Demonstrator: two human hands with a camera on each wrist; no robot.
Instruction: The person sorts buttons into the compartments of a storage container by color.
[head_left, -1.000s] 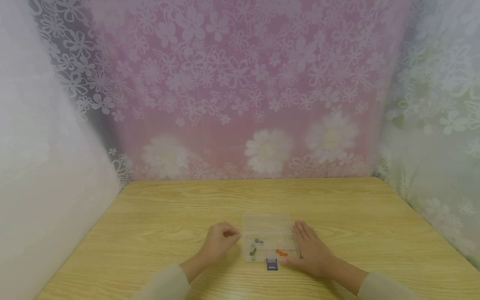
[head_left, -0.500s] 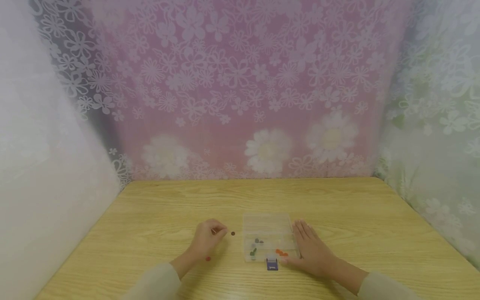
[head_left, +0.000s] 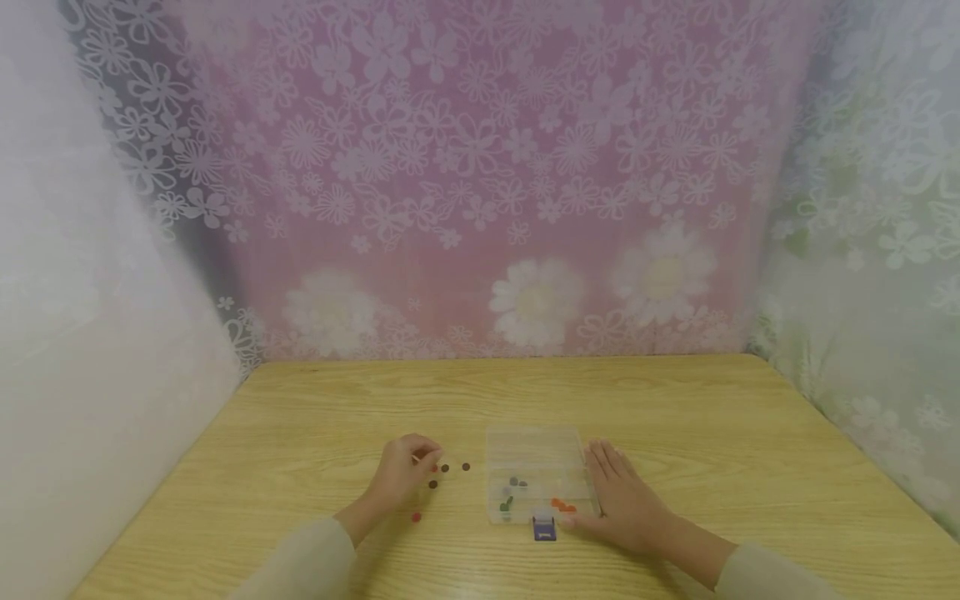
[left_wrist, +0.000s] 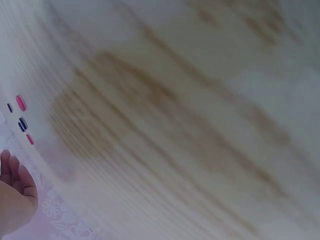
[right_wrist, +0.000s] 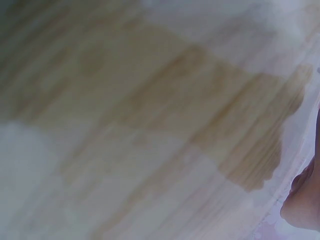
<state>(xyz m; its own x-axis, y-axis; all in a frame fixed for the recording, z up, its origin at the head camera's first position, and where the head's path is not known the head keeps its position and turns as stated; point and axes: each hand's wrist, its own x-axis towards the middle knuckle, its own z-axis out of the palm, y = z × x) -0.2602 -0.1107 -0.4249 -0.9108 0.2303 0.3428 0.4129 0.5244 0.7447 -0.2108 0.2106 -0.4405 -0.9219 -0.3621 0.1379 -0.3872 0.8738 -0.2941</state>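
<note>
A clear plastic box (head_left: 534, 458) with compartments and a purple latch (head_left: 544, 528) sits on the table, its lid folded back. Green discs (head_left: 506, 505), dark discs (head_left: 517, 482) and orange discs (head_left: 563, 506) lie inside. My right hand (head_left: 626, 504) rests along the box's right side, fingers straight. My left hand (head_left: 405, 472) is left of the box, fingers curved, thumb and forefinger tips close together; whether anything is between them cannot be seen. Close by lie small round discs: a dark disc (head_left: 445, 468), another dark disc (head_left: 466, 467) and a red disc (head_left: 416, 517). In the left wrist view a red disc (left_wrist: 21, 103) lies apart from the fingers.
A wood-grain table (head_left: 360, 400) bears everything. A pink flowered curtain (head_left: 480, 167) hangs behind it, with pale sheets on both sides. Both wrist views are mostly a blurred table surface.
My left hand has moved left, away from the box. Several red and dark discs now show on the table where the hand and wrist were. My right hand and the box stay put.
</note>
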